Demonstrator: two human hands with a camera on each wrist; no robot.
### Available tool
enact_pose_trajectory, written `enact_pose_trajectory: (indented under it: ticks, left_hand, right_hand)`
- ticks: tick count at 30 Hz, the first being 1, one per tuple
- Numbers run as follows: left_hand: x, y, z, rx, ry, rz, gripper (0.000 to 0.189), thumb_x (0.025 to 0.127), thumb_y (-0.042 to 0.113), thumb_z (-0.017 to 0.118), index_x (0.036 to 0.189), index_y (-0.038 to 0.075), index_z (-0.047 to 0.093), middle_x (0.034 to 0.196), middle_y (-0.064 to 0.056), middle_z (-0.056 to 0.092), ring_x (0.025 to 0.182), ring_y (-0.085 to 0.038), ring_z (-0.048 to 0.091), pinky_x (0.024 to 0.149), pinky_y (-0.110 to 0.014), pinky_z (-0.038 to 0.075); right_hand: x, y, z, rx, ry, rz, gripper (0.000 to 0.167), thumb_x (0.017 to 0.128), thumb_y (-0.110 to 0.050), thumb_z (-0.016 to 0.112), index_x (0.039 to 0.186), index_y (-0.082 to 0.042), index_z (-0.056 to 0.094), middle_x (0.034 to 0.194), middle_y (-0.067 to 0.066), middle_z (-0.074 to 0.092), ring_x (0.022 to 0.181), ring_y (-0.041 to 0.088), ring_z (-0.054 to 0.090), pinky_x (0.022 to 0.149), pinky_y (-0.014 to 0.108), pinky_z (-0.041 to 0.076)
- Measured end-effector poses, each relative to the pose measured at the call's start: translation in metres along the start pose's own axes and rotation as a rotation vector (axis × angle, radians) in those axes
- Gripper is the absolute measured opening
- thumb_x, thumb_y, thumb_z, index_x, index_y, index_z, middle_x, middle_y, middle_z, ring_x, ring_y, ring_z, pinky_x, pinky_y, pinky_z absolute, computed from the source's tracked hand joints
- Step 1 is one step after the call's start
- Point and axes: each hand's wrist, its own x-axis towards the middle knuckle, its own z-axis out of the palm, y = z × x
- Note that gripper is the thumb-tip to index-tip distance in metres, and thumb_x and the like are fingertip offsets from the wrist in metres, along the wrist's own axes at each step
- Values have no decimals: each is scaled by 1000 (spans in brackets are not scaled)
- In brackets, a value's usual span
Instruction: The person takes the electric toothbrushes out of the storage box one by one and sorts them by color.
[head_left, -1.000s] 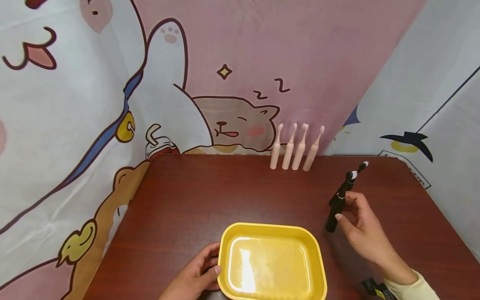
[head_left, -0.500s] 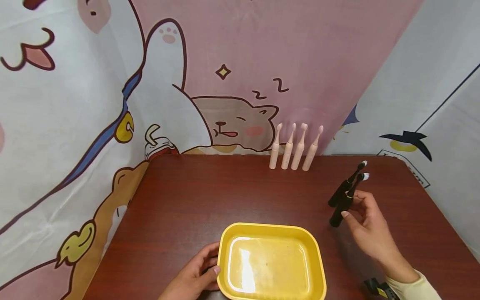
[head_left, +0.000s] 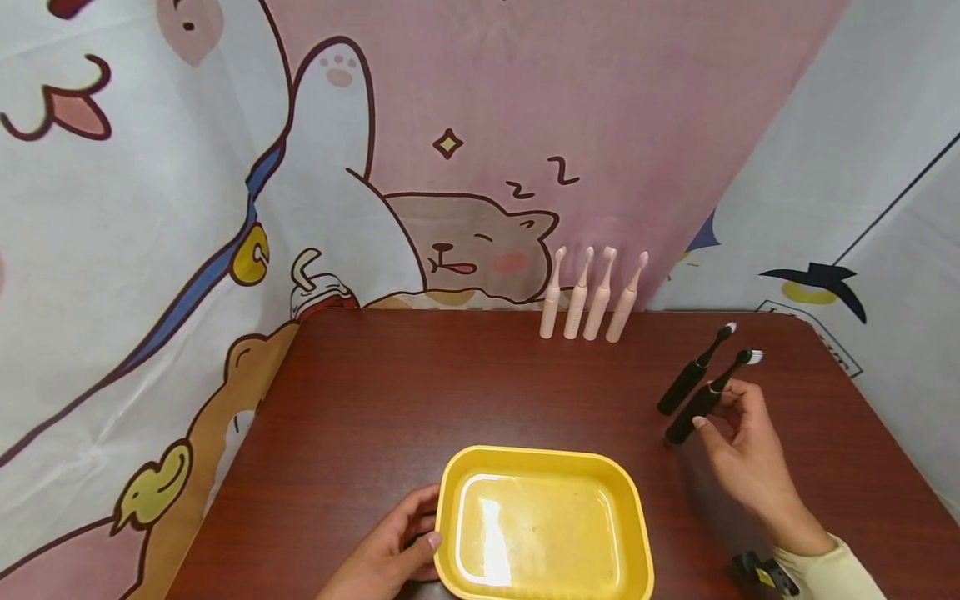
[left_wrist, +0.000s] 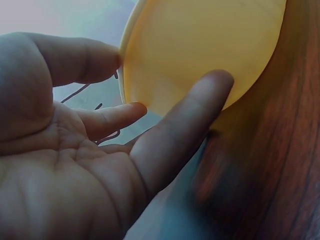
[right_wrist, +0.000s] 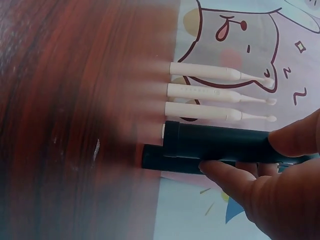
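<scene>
My right hand (head_left: 750, 458) pinches a black electric toothbrush (head_left: 693, 418) by its handle between thumb and fingers, its white-bristled head pointing up and right. Close behind it stands a second black electric toothbrush (head_left: 681, 388), partly covered by the first in the right wrist view. At the front, my left hand (head_left: 393, 542) rests against the left outer wall of a yellow plastic tub (head_left: 637, 508). In the left wrist view its fairly straight fingers (left_wrist: 190, 110) touch the tub's side. The tub holds nothing.
Several pale pink electric toothbrushes (head_left: 597, 312) stand in a row at the back edge of the brown wooden table (head_left: 390, 383). Behind it hangs a cartoon-printed cloth (head_left: 637, 108). A black strap (head_left: 761, 575) is at my right wrist.
My right hand has moved a little right with the gripped black toothbrush, whose head now leans further right and apart from the other black one. My left hand and the tub stay put.
</scene>
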Motion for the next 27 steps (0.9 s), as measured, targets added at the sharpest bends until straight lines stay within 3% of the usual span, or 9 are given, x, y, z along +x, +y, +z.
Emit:
enact_pose_trajectory:
  ticks: [9,27]
  left_hand:
    - [1,2,2,3,25,-33,63,110,28,59,164,10,32,153,-21,52,131,-29,60,93,-41,63]
    - [2,-1,2,16,36,-37,64,110,28,60,164,10,32,154,-21,51,131,-29,60,91,-41,63]
  right_hand:
    - [4,10,1,-13,43,21,53,89,22,66,135,10,42,111,-9,50,106,-11,56,92,1,42]
    - [7,20,6,-13,30,74,53,90,19,66,136,9,41,112,-2,53,104,-12,56,89,1,43]
